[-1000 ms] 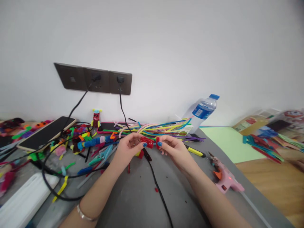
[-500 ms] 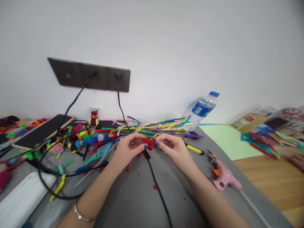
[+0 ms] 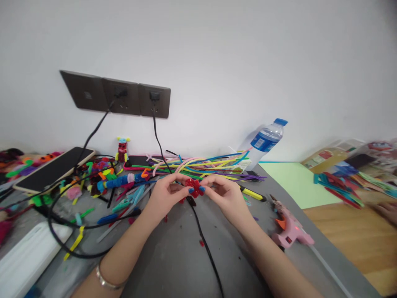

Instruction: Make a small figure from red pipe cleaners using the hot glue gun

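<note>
Between my two hands, above the grey table, is a shiny red pipe-cleaner piece (image 3: 195, 187), bunched up like a small coil or flower. My left hand (image 3: 172, 192) pinches its left side between thumb and fingers. On the other side my right hand (image 3: 218, 193) grips it the same way, thumbs nearly meeting. The fingertips hide much of the piece, so its exact shape is unclear. Loose pipe cleaners (image 3: 198, 164) in many colours lie in a bundle just behind the hands. A small red figure (image 3: 122, 150) with yellow ears leans against the wall at the back.
At right, a pink glue gun (image 3: 290, 232) with a lit red light rests near a yellow cutter (image 3: 254, 193). A water bottle (image 3: 267, 138) leans on the wall. Left are a phone (image 3: 56, 169), a white case (image 3: 35, 256) and black cables (image 3: 198, 223). Someone's hand (image 3: 387, 213) shows far right.
My right hand has moved left, bringing its small red part against the red piece in my left hand. The gap between them has closed. The camera view has shifted slightly.
</note>
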Demonstrator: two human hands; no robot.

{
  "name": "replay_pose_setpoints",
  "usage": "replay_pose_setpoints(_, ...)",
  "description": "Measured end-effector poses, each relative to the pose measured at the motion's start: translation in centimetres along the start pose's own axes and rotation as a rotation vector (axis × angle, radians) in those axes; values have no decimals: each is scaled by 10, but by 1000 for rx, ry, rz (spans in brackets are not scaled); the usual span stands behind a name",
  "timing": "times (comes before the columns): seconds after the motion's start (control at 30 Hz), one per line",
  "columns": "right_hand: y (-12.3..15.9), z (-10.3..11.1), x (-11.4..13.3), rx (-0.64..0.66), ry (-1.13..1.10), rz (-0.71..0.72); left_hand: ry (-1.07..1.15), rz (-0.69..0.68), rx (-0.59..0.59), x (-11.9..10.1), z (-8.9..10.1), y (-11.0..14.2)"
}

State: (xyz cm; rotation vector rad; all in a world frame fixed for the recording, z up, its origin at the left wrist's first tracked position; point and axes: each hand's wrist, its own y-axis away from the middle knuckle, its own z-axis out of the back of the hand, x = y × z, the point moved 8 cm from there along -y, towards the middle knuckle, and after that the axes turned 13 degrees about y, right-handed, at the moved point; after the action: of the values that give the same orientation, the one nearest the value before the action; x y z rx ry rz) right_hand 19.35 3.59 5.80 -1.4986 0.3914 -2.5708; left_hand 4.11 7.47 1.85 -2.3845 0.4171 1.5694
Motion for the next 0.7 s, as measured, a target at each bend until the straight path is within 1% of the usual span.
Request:
replay_pose_setpoints(0.3, 3, -2, 12, 26, 99, 21, -20, 7, 8, 1, -2, 2)
replay_pose_setpoints(0.53, 4, -2, 14, -6, 124, 57, -43, -6, -5, -2, -2, 3)
replay_pose_setpoints(0.7, 6, -1, 22, -57, 164, 129, -46, -23, -21, -2, -1, 2)
